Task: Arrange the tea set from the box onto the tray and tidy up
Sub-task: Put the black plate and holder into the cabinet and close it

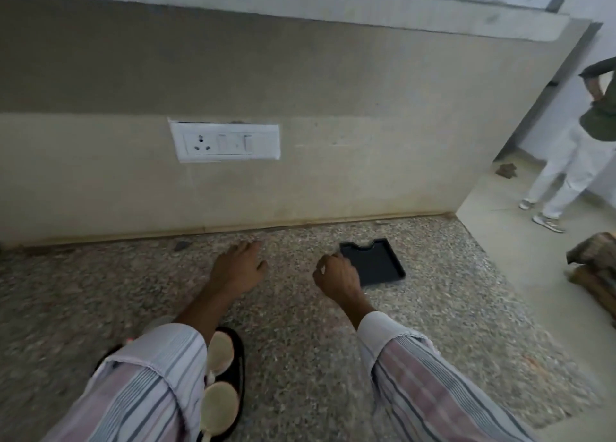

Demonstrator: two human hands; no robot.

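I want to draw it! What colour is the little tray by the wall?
The tray is black all over, seen in the head view.

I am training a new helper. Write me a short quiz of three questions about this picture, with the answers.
1. True or false: the black tray already holds cups.
2. Which hand is at the tray's near-left corner? A) left hand B) right hand
3. What is fixed on the wall behind the counter?

Key
1. False; nothing lies in it.
2. B.
3. A white socket and switch plate.
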